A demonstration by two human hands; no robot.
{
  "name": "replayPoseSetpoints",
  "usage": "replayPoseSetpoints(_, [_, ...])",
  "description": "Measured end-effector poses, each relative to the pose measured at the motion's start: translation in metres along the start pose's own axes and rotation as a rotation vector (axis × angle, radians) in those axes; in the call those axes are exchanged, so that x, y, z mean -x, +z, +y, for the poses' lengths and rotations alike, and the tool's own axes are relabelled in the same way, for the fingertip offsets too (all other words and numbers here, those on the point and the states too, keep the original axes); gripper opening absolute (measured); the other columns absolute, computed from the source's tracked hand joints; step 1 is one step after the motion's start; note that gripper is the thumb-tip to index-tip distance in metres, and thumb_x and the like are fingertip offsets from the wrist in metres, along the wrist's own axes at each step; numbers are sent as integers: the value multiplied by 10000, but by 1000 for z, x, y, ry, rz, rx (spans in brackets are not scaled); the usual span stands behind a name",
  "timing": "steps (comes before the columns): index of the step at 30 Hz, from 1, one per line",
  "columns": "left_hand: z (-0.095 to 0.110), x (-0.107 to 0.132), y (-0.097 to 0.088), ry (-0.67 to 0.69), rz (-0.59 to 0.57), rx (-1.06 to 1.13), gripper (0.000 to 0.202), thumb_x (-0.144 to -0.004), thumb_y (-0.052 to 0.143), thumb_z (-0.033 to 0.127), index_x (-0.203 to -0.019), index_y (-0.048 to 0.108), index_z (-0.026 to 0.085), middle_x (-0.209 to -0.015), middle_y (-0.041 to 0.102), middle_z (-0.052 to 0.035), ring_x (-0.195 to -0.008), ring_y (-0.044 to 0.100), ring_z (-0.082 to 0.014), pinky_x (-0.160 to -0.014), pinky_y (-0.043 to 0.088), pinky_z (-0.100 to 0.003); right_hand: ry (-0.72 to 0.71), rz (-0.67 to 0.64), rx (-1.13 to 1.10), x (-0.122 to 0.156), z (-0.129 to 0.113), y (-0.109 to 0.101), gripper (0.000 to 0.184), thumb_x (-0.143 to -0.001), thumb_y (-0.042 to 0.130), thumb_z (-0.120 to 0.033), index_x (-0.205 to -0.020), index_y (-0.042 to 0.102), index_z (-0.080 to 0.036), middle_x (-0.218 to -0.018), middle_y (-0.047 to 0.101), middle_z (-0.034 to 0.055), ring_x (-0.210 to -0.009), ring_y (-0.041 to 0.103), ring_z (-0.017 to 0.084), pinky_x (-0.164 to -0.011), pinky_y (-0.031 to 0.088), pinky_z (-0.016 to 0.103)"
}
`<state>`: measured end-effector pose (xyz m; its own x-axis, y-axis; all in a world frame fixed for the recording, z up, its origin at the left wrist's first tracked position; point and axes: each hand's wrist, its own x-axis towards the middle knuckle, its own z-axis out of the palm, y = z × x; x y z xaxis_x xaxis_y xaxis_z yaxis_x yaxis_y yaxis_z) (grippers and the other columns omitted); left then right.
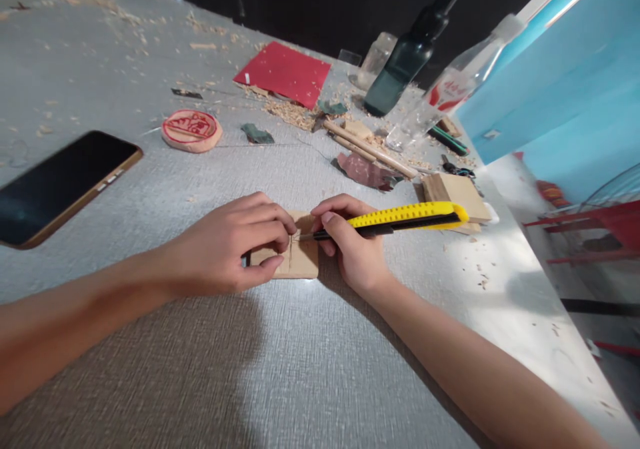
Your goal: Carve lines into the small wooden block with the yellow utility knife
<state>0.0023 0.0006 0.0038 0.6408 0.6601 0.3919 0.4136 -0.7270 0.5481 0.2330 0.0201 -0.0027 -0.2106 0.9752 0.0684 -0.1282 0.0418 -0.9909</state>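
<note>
Right fingers [338,227] pinched yellow cutter [407,216] over wooden block [306,262]; left fingers [270,231], slightly spread, rested thereon, well inside right edge of counter [325,362].

The left hand [240,239] is held palm down with fingers [274,230] bent. The right hand [353,245] is curled into a pinching grip.

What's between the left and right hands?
Head view: part of the wooden block and the front end of the yellow utility knife, held in the right hand.
</note>
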Motion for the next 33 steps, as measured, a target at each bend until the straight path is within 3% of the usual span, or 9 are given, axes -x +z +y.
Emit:
replayPoseSetpoints(6, [0, 0, 0, -14, -9, 8, 70, -958, 662, 163, -981, 648, 227, -1154, 734, -18, -1131, 635, -208, -979, 496, -370, 27, -35, 57, 0, -5, 1, 98, -879, 697, -218, -818, 774, -216, -614, 650, -45, -443, 470, 72, -435, 353, 224])
replayPoseSetpoints(14, [0, 0, 0, -6, -6, -1, 53, -966, 650, 175, -961, 646, 228, -1134, 741, -26, -1123, 637, -212, -965, 493, -370, 13, 46, -7, 0, -1, 2, 103, -875, 679, -192, -807, 749, -223, -599, 631, -56, -403, 422, 58, -407, 293, 218])
replayPoseSetpoints(21, [1, 0, -1, -21, -20, 12, 47, -975, 662, 183, -978, 642, 226, -1171, 733, -22, -1141, 631, -209, -985, 489, -376, 39, -42, 72, 2, -9, 4, 94, -896, 718, -241, -820, 767, -214, -642, 681, -39, -468, 498, 76, -482, 414, 240])
replayPoseSetpoints(28, [-1, 0, 0, -6, -5, -6, 51, -963, 655, 180, -965, 653, 231, -1139, 741, -26, -1136, 644, -221, -979, 499, -379, 28, 48, -11, 0, -2, 3, 88, -864, 686, -183, -806, 742, -219, -614, 657, -53, -399, 420, 53, -404, 303, 217])
replayPoseSetpoints(33, [0, 0, -1, -18, -12, 5, 62, -956, 654, 168, -961, 648, 230, -1152, 740, -28, -1123, 640, -217, -967, 500, -384, 0, -7, 63, 1, -5, 2, 103, -899, 703, -201, -839, 784, -225, -664, 671, -40, -473, 470, 69, -448, 359, 222])
